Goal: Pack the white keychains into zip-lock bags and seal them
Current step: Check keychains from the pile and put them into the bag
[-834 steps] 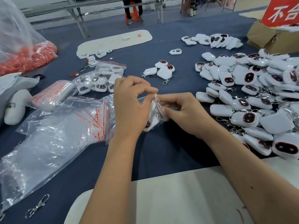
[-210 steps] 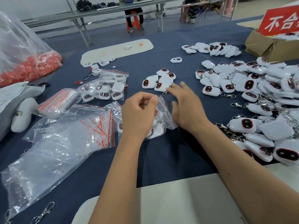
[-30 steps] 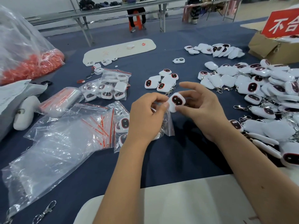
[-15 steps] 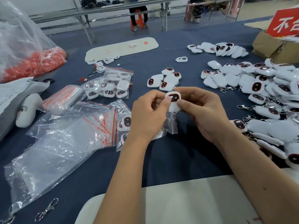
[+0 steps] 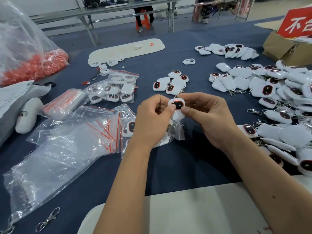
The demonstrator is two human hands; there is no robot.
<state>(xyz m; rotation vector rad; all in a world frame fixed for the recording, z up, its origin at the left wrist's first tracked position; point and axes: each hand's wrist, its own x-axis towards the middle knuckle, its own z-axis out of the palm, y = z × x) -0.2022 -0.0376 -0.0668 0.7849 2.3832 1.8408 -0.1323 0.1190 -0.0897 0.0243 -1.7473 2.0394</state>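
A white keychain (image 5: 177, 108) with a dark, red-rimmed window is pinched between both thumbs and fingers at table centre. My left hand (image 5: 152, 122) also holds the mouth of a small zip-lock bag (image 5: 178, 132) that hangs below it and lies partly under that hand; several keychains (image 5: 129, 128) show through its left end. My right hand (image 5: 209, 119) grips the keychain from the right. A big heap of loose white keychains (image 5: 273, 92) covers the right side. A small cluster of keychains (image 5: 170, 82) lies just beyond my hands.
Empty zip-lock bags with red strips (image 5: 70, 141) spread at left. A filled bag (image 5: 114, 88) lies behind them. A large sack of red parts (image 5: 25, 53) stands far left, a cardboard box (image 5: 285, 46) far right. Metal clasps (image 5: 49, 219) lie at the near left edge.
The right hand brought a keychain from the table to the left hand. Both hands now pinch it, turned face up, above the bag mouth.
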